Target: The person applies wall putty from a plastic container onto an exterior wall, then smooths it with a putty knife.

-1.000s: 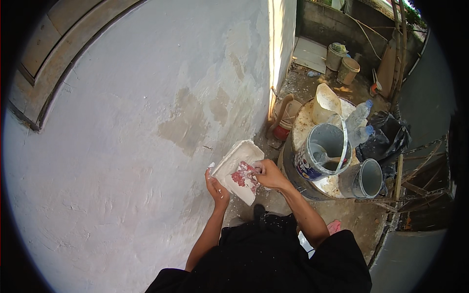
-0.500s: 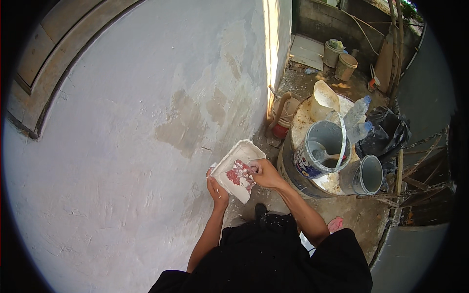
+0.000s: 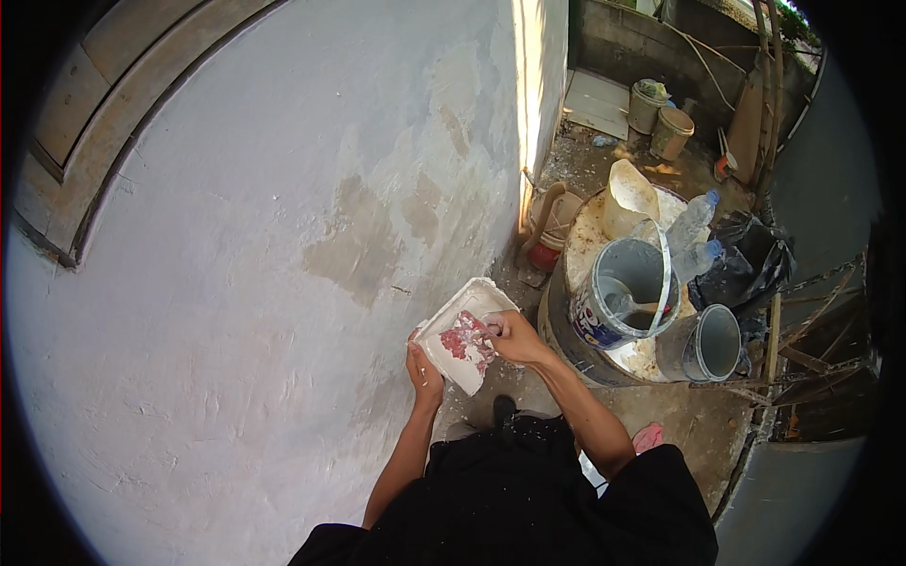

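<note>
My left hand [image 3: 425, 375] grips the left edge of a shallow, white-coated tray [image 3: 481, 291], held out before my body close to the wall. In my right hand [image 3: 517, 340] is a red scraper [image 3: 457, 341] smeared with white paste, its blade lying over the inside of the tray. The right fingers are closed at the scraper's end, and part of it is hidden by them. White flecks stick to my left fingers. The wall [image 3: 236, 255] beside the tray is pale, with several bare grey-brown patches at its middle.
At the right a drum [image 3: 559, 325] carries a paint bucket [image 3: 613, 288], a grey bucket lying tilted [image 3: 694, 344], a cut cream container [image 3: 630, 196] and plastic bottles [image 3: 694, 222]. A black plastic bag [image 3: 750, 255] and metal frame [image 3: 821, 325] stand beyond. Another bucket [image 3: 557, 217] sits behind the drum.
The whole view has shifted slightly. Tray and scraper sit a little lower and to the right, with both hands keeping the same hold.
</note>
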Tool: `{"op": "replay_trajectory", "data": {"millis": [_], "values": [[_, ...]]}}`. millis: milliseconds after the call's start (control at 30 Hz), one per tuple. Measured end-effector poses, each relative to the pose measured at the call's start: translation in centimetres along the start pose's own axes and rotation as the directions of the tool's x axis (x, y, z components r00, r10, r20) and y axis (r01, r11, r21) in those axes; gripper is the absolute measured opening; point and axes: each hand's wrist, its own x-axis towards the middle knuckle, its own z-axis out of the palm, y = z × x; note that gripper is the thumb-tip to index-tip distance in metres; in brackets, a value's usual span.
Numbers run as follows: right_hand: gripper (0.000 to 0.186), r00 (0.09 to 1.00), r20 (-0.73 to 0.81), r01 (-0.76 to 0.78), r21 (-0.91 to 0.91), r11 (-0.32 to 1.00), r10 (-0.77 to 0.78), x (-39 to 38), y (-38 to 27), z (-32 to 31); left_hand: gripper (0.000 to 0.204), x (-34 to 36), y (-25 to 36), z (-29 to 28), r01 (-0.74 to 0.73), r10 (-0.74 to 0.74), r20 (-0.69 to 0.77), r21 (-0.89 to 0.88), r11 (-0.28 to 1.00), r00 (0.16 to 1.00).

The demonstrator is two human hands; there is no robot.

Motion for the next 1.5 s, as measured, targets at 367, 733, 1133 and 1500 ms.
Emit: {"op": "replay_trajectory", "data": {"millis": [367, 733, 1133, 1500], "values": [[0.018, 0.997, 0.059, -0.058, 0.046, 0.997, 0.055, -0.3, 0.9, -1.1, 0.06, 0.3, -1.0, -0.6, 0.116, -0.116, 0.004, -0.123, 0.986, 0.993], [0.023, 0.995, 0.019, -0.097, 0.271, 0.958, 0.095, -0.7, 1.6, -1.8, 0.068, 0.2, -1.9, -3.2, 0.257, -0.252, 0.05, -0.206, 0.944, 0.966], [0.02, 0.868, -0.495, 0.051, 0.175, 0.983, 0.043, 8.8, 9.4, 5.8, 0.065, -5.8, -8.1, -11.5, 0.402, -0.415, -0.057, -0.167, 0.9, 0.908], [0.015, 0.833, -0.516, 0.109, -0.197, 0.974, -0.197, 8.2, 1.5, 15.5, 0.068, -8.5, -6.6, -12.6, 0.432, -0.452, -0.168, -0.143, 0.89, 0.876]]}}
